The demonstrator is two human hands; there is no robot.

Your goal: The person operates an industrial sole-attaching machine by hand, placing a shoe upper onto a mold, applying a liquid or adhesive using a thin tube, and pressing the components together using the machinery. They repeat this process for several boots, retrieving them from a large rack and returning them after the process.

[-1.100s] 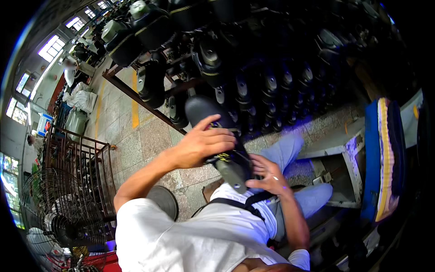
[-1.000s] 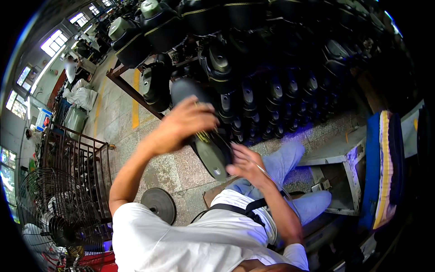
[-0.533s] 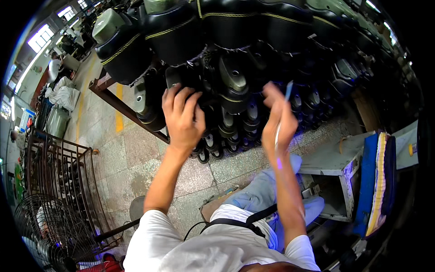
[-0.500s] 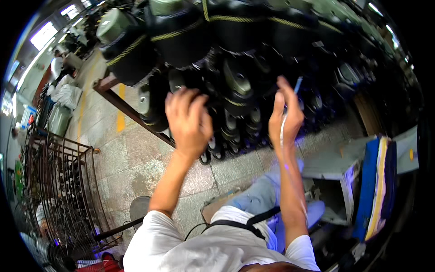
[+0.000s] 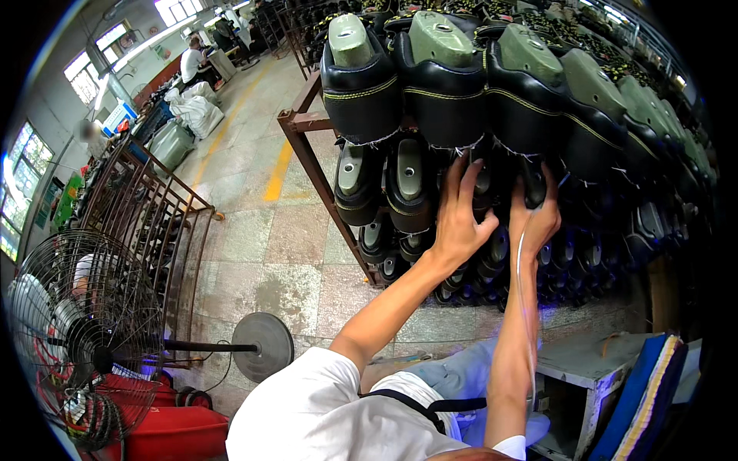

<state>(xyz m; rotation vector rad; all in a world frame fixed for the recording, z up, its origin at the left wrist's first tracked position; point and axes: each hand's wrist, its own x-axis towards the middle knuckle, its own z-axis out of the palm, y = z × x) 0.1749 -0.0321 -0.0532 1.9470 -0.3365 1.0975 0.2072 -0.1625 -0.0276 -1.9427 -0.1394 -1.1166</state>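
Black shoe uppers with yellow stitching, pulled over green-grey lasts, stand heel-out in rows on a rack. My left hand [image 5: 460,219] reaches into the second row, its fingers and thumb around a shoe on its last [image 5: 482,182]. Beside it, my right hand [image 5: 536,217] has thumb and fingers on either side of another shoe on a dark last [image 5: 530,184]. The fingertips of both hands are partly hidden under the top row. A thin pale-blue tip shows beside my right fingers; its kind cannot be made out. A clear cord runs along my right wrist.
The brown rack frame [image 5: 307,123] ends left of the shoes. A stand fan [image 5: 92,338] with a round base [image 5: 263,347] stands at left, near a barred trolley [image 5: 181,207] and a red bag [image 5: 173,434]. At right are a grey bench [image 5: 584,357] and blue padding [image 5: 626,392].
Both hands have moved from in front of the rack to shoes in its second row. The view has turned, so the rack appears farther right and the fan shows fully.
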